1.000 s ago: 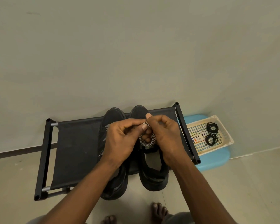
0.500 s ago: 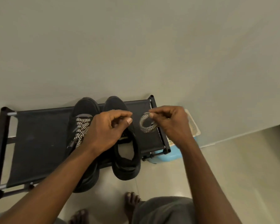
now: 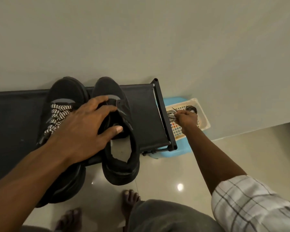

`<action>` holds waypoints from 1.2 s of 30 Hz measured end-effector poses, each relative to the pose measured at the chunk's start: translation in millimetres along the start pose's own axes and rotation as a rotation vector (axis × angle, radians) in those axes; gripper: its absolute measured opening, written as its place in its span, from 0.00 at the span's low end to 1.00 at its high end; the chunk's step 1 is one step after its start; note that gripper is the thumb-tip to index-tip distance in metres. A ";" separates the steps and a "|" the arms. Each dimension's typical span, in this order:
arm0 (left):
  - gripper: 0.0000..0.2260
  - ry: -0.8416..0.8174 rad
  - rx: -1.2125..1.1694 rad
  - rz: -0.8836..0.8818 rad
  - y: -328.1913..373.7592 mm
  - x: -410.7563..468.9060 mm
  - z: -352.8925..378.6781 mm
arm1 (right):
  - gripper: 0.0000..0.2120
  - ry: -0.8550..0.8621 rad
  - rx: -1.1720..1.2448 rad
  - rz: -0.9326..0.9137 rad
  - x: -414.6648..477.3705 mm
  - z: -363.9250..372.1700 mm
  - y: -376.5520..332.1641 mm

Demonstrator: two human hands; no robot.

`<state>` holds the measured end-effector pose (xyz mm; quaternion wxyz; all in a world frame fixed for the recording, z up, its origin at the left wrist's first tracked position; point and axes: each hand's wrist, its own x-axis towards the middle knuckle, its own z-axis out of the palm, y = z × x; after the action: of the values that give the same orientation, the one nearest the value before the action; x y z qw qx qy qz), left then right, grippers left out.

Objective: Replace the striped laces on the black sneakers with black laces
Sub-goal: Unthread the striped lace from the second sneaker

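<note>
Your right grip point(image 3: 187, 118) pinches the coiled black-and-white striped lace point(image 3: 171, 115) over the cream perforated plastic basket point(image 3: 206, 121), near the coiled black laces point(image 3: 191, 108). Your left grip point(image 3: 84, 131) lies released, fingers spread, on the unlaced black suede sneaker point(image 3: 122, 164) on the black fabric bench point(image 3: 144, 114). You seem to be stowing the lace; next, drop it and lift one black lace cleanly.

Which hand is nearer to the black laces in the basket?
Right. The right hand, pinching a striped lace, is over the basket beside the black laces; the left hand rests on the unlaced sneaker, farther left.
</note>
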<state>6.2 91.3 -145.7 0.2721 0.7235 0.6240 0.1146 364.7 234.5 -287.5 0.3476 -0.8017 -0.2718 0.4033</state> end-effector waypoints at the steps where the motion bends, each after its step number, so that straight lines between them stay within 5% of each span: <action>1: 0.34 0.007 -0.007 0.000 -0.9 0.2 0.8 | 0.08 -0.005 -0.003 -0.002 7.4 6.4 5.2; 8: 0.32 0.036 -0.015 0.017 -4.2 -1.9 2.8 | 0.01 0.065 -0.287 -0.147 25.8 25.4 30.1; 13: 0.33 0.033 0.010 0.015 0.3 -3.5 0.6 | 0.18 0.002 -0.554 -0.265 15.3 11.8 17.3; 22: 0.22 0.274 -0.067 0.067 -2.5 -22.6 -31.1 | 0.12 0.127 -0.183 -0.517 -92.0 -17.7 -68.4; 27: 0.13 0.464 -0.191 -0.129 -21.7 -51.7 -53.3 | 0.07 -0.260 0.004 -0.657 -202.8 1.3 -118.1; 32: 0.10 0.365 -0.392 -0.486 -32.8 -72.3 -61.7 | 0.04 -0.694 -0.159 -0.605 -299.0 28.5 -121.2; 36: 0.09 0.309 -0.423 -0.527 -33.5 -81.3 -56.1 | 0.03 -0.774 -0.326 -0.594 -338.4 41.2 -101.1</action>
<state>-66.1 29.3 -103.2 0.3382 0.4401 0.7851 0.2749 136.2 67.8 -71.9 0.1918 -0.5255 -0.6560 0.5067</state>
